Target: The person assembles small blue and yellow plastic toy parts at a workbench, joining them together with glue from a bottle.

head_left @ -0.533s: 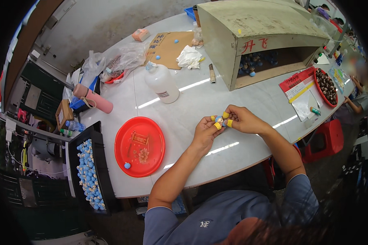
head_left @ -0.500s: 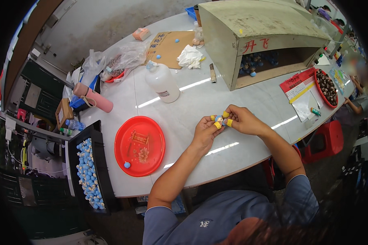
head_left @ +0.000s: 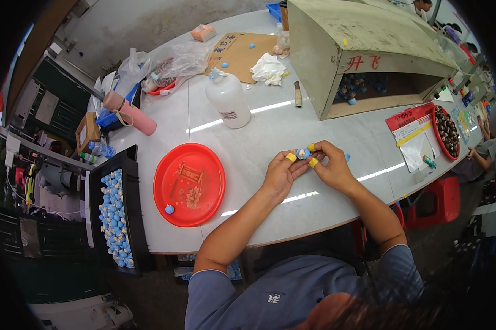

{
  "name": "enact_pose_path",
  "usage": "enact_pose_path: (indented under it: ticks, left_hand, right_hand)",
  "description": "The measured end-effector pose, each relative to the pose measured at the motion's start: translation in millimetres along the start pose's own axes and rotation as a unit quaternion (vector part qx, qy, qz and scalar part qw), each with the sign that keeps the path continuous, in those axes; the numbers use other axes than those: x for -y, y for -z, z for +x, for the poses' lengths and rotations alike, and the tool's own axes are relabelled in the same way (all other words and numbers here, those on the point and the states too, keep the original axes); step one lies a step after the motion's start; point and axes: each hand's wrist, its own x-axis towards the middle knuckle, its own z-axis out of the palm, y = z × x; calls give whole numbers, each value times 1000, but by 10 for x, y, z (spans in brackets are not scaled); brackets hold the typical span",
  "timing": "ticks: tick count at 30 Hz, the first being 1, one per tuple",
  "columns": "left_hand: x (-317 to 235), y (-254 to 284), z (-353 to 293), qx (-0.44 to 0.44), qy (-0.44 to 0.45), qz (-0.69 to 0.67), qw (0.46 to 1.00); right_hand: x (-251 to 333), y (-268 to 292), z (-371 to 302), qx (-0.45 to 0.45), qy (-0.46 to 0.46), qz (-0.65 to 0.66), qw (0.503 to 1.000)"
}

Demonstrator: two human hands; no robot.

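My left hand (head_left: 280,174) and my right hand (head_left: 331,166) meet over the white table (head_left: 270,132), fingertips together. Between them they pinch a small blue piece (head_left: 301,153). Yellow finger guards cover several fingertips on both hands. To the left lies a round red plate (head_left: 189,184) with one small blue ball (head_left: 170,209) on its lower rim. A black tray (head_left: 116,212) of many blue-and-cream pieces sits at the table's left edge.
A white plastic bottle (head_left: 229,100) stands behind the plate. A large beige box (head_left: 363,55), open in front, holds dark and blue pieces. A pink tube (head_left: 130,113), plastic bags, cardboard and a crumpled cloth lie beyond. A red basket (head_left: 447,132) and papers sit at right, near another person's arm.
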Motion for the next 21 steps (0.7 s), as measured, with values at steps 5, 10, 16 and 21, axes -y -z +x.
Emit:
enact_pose_path:
  ticks: [5,10,16,21]
  left_hand:
    - [14,41,7,10,14,-23,1000]
    - [4,26,9,20,3,9,1000]
    - [2,41,2,36,19,27,999]
    - [7,52,4,43,19,43,998]
  right_hand:
    - [-102,4,-8,0,-44,108,993]
    - [-39,34,-9,8,-52,142,988]
    - [-54,125,30,48,-45,128,990]
    - [50,238,119,91,-36,68,993]
